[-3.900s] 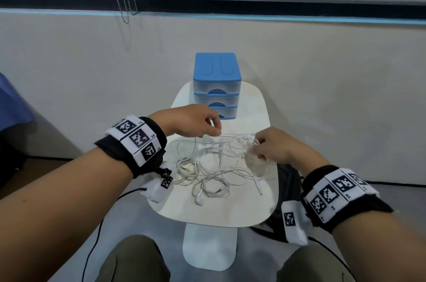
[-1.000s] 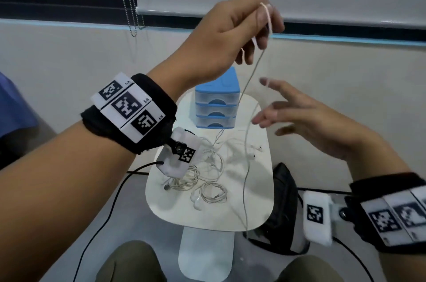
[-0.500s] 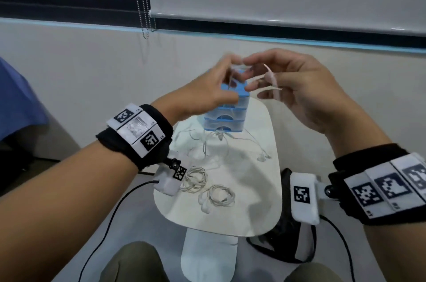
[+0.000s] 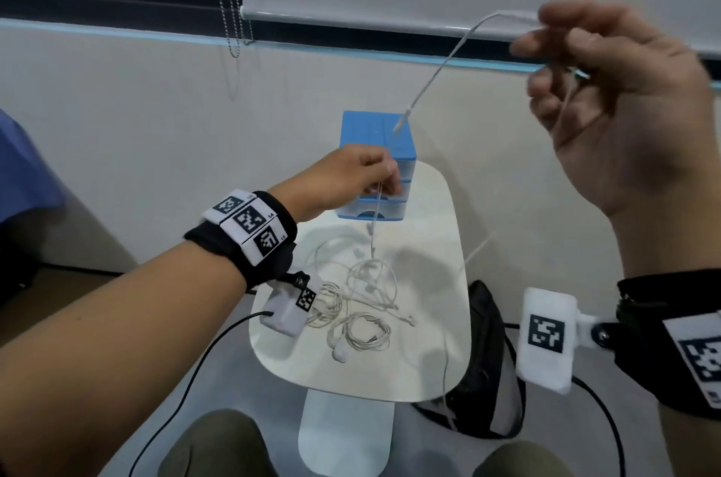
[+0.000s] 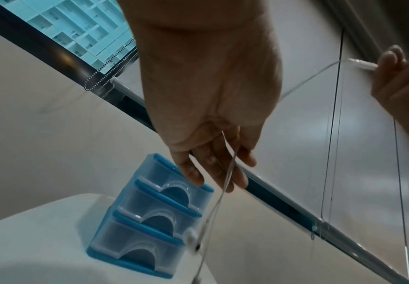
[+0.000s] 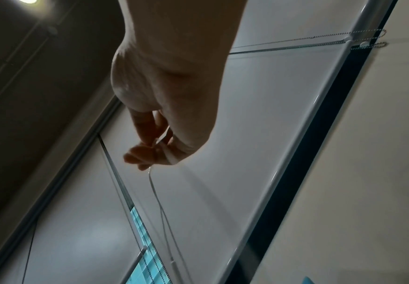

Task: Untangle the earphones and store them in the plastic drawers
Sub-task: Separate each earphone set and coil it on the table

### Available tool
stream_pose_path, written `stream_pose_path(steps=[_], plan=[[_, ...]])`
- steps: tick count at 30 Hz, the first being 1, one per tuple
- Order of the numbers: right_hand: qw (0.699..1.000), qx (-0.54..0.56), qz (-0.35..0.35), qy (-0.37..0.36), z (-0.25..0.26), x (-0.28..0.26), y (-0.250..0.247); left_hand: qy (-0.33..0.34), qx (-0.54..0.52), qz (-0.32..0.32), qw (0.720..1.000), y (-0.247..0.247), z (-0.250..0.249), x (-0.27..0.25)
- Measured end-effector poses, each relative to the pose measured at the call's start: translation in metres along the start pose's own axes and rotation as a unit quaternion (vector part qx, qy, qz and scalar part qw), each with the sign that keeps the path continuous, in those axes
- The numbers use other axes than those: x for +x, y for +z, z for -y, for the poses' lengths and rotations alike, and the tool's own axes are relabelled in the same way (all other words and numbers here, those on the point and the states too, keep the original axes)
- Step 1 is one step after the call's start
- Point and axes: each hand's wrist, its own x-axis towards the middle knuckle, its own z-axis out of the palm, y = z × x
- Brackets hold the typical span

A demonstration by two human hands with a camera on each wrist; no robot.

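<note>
A tangle of white earphones lies on the small white table. At its far end stands the blue plastic drawer unit, all drawers shut. My left hand is in front of the drawers and pinches one earphone cable, which hangs down to the tangle. My right hand is raised high at the right and grips the same cable near its plug end. The plug dangles free over the drawers.
A black bag sits on the floor to the right of the table. A wall and a window with a blind and its bead chain are behind. My knees are below the table's near edge.
Half a second ago both hands met above the drawers. My right hand has since risen up and to the right with the cable, and my left hand has dropped lower, stretching the cable between them.
</note>
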Motion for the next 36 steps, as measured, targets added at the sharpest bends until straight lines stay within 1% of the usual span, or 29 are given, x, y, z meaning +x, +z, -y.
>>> stream_pose_path(steps=[3,6,8,10,13,16,19,22,24,26,28,30,33,34,36], plan=[[0.998,-0.019,-0.061,0.006,-0.002,0.0,-0.009,0.023,-0.097,-0.052,0.994,-0.007,-0.014,0.001],[0.991,-0.085,-0.097,0.047,-0.014,-0.005,-0.019,0.038,-0.172,-0.061,0.982,-0.016,-0.029,-0.002],[0.983,-0.123,-0.115,0.076,-0.024,-0.01,-0.027,0.044,-0.201,-0.058,0.977,-0.023,-0.04,-0.008],[0.974,-0.153,-0.13,0.102,-0.033,-0.016,-0.037,0.043,-0.227,-0.049,0.972,-0.028,-0.05,-0.015],[0.958,-0.198,-0.154,0.142,-0.049,-0.026,-0.047,0.047,-0.287,-0.005,0.957,-0.036,-0.064,-0.025],[0.946,-0.22,-0.171,0.165,-0.066,-0.036,-0.044,0.049,-0.314,0.03,0.948,-0.038,-0.076,-0.034],[0.95,-0.227,-0.12,0.177,-0.078,-0.048,-0.031,0.056,-0.329,0.049,0.942,-0.037,-0.083,-0.045],[0.96,-0.213,-0.058,0.174,-0.085,-0.056,-0.018,0.068,-0.349,0.044,0.934,-0.036,-0.083,-0.055],[0.955,-0.241,-0.039,0.17,-0.089,-0.057,-0.012,0.072,-0.345,0.037,0.935,-0.036,-0.077,-0.062],[0.945,-0.281,-0.017,0.169,-0.094,-0.057,-0.007,0.061,-0.338,0.022,0.939,-0.035,-0.068,-0.069],[0.928,-0.325,0.024,0.18,-0.098,-0.059,-0.005,0.041,-0.354,-0.007,0.934,-0.033,-0.058,-0.076],[0.906,-0.358,0.07,0.216,-0.101,-0.064,-0.003,0.026,-0.392,-0.044,0.919,-0.032,-0.052,-0.083],[0.87,-0.408,0.095,0.261,-0.105,-0.072,0.001,0.022,-0.443,-0.089,0.892,-0.033,-0.054,-0.088],[0.858,-0.426,0.098,0.27,-0.107,-0.073,0.004,0.022,-0.448,-0.096,0.889,-0.031,-0.056,-0.088],[0.831,-0.464,0.125,0.282,-0.107,-0.076,0.012,0.015,-0.432,-0.117,0.894,-0.024,-0.056,-0.085]])
